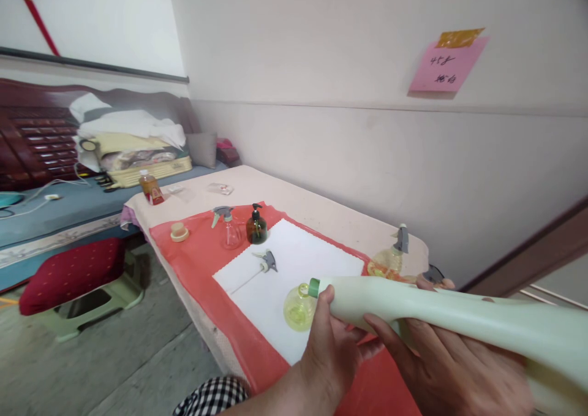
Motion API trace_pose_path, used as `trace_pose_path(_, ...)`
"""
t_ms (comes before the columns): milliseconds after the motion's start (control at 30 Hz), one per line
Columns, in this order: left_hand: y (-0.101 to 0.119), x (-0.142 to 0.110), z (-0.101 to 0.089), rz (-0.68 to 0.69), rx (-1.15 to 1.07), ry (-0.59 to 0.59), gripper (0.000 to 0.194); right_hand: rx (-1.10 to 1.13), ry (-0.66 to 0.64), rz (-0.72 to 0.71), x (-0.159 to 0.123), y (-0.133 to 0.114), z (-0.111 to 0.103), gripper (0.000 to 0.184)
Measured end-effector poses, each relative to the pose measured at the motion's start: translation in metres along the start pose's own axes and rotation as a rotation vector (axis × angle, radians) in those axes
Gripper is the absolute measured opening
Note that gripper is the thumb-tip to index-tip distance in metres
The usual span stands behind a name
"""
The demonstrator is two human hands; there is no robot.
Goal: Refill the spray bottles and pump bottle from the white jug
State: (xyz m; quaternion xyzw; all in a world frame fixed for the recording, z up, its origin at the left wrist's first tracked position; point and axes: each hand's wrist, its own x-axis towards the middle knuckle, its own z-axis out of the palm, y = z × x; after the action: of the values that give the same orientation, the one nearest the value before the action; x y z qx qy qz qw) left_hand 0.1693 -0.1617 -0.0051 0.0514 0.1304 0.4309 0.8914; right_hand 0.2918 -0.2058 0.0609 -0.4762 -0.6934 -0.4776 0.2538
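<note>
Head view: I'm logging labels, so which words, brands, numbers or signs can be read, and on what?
"45" then a mark like "8" or "g": top line, pink note on the wall.
Its second line: handwritten, not clear enough to read.
Bottle of amber liquid: label too small to read.
Flat packet: red marking, too small to read.
Pale green container: no lettering on the visible part.

A pink note is taped to the wall. On the bed, a yellow case piled with cloth sits beside a grey cushion, before a dark headboard. A red-topped stool stands on the floor. An amber bottle stands near the table's far left corner. A red tassel hangs at upper left.
</note>
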Motion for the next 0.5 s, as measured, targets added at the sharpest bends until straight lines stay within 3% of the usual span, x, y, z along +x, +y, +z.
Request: trace_pose_path(500, -0.0019, 0.0007, -0.0012, 0.009, 0.004, -0.009, 0.070, 0.028, 0.023, -0.017, 0.0035, -0.0001, 0.0005, 0.025)
